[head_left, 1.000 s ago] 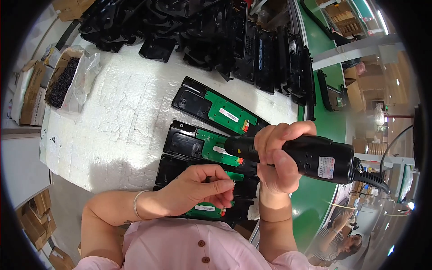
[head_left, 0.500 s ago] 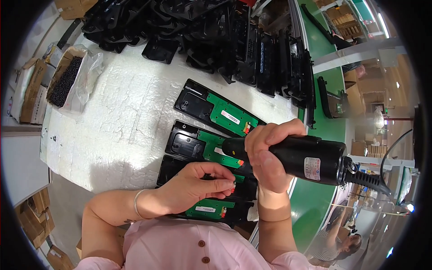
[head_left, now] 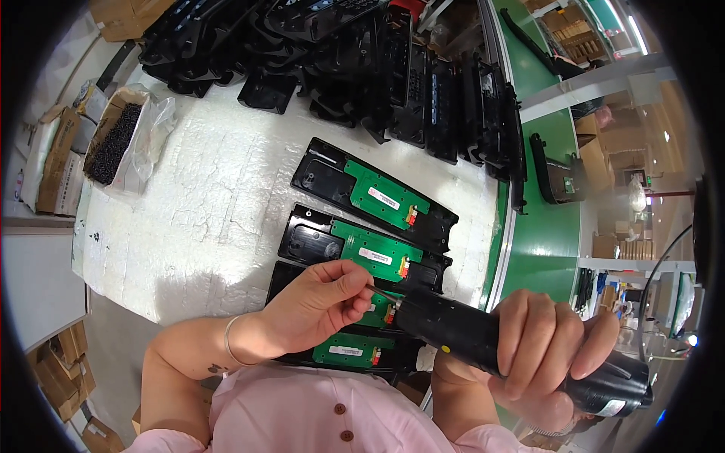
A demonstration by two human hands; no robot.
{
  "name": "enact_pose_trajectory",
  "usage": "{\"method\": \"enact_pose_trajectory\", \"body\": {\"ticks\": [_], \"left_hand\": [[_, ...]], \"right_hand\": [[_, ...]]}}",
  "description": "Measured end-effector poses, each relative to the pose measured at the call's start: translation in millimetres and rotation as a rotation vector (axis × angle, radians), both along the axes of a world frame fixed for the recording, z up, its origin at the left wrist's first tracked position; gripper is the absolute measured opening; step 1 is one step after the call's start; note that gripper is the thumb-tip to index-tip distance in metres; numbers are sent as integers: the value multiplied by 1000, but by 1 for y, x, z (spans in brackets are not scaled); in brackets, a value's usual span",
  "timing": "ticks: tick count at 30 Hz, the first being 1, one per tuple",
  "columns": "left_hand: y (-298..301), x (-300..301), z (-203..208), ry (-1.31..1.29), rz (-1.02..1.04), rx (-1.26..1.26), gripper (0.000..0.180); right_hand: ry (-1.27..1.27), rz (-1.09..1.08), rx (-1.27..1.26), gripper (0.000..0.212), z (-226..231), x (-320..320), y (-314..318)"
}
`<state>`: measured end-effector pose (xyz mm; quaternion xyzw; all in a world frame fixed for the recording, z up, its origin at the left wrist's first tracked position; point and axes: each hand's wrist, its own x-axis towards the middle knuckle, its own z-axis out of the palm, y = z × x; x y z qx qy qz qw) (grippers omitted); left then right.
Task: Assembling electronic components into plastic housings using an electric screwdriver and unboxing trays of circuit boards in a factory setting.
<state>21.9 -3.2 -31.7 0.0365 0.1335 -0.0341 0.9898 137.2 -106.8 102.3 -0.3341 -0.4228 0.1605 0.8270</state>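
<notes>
Clamped round the body of a black electric screwdriver (head_left: 457,330), the right hand's grip (head_left: 542,346) sat at the lower right of the frame, with the tool slanting toward the centre. Its thin metal bit (head_left: 384,294) pointed to the left and slightly up. At the bit's tip, the left hand's grip (head_left: 317,306) had thumb and forefinger together; whether they pinched a small part there could not be told. A pale bangle (head_left: 229,343) circled the left wrist.

Four black housings, each with a green circuit board, lay one below another in the middle of the frame. The top housing (head_left: 323,181) and the second housing (head_left: 310,245) lay fully in sight, each board bearing a white label and a red-and-yellow connector. The third housing (head_left: 281,278) was partly hidden by the left hand and the screwdriver, whose bit showed in front of it. The lowest housing (head_left: 389,361) lay near the pink shirt (head_left: 294,408).

Under them spread a white-covered worktop (head_left: 204,219). Dark plastic parts (head_left: 325,53) crowded its far edge along the top of the frame, and a plastic-lined box (head_left: 138,155) of small dark pieces (head_left: 113,143) stood at the upper left.
</notes>
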Motion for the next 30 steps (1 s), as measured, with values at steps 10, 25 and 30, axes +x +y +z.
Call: {"method": "enact_pose_trajectory", "body": {"ticks": [10, 25, 30], "left_hand": [[1, -2, -9, -100, -9, 58, 19], [-7, 3, 11, -61, -241, 287, 33], [-4, 7, 10, -29, -264, 175, 31]], "right_hand": [[-45, 89, -133, 27, 4, -3, 0], [26, -64, -265, 25, -66, 37, 29], [37, -64, -256, 24, -70, 41, 34]]}}
